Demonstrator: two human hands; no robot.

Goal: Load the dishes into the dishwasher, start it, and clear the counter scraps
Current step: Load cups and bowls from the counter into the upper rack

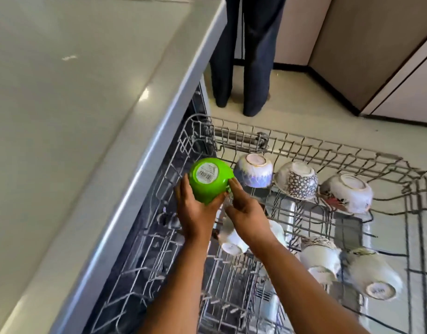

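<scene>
An upside-down green bowl [208, 180] with a barcode sticker on its base hangs over the far left corner of the pulled-out upper dishwasher rack [304, 147]. My left hand [195, 208] cups it from below and the left side. My right hand [246, 210] touches its right side with straight fingers. Three upturned patterned bowls [254, 173], [298, 180], [348, 195] stand in the rack's back row. Several white cups [319, 257] lie upside down nearer to me; one cup [230, 239] sits partly under my wrists.
A grey countertop [87, 116] overhangs the dishwasher on the left. A person's dark trouser legs [243, 56] stand on the cream floor beyond the rack. Cabinet fronts [376, 56] line the right. The lower rack [231, 297] shows through the wires below.
</scene>
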